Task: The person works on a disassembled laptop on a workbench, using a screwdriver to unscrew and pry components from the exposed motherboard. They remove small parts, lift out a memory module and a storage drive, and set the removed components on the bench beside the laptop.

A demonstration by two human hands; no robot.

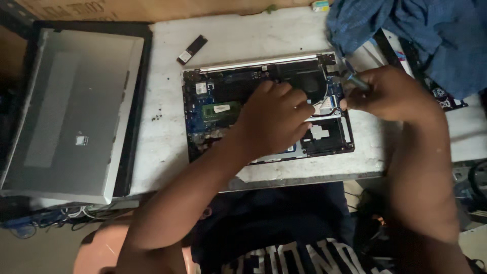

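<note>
opened dark laptop base with bare circuit boards, near table front edge: stiff shell, fragile boards, likely best held by its rim | left hand fingers pressed together, resting on internals | right hand fingers pinching slim blue-tipped metal screwdriver | grey closed laptop at left edge | blue cloth at back right corner

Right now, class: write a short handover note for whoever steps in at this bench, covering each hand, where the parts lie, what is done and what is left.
Left hand: fingers spread, resting on the insides of the open laptop, near its middle.
Right hand: gripping a screwdriver at the laptop's right edge.
Parts: the grey cover lies to the left on the white table; a small black stick lies above the laptop; a blue cloth is at top right.
Done: bottom cover off, boards exposed.
Left: the green memory card and fan are still in place.
</note>
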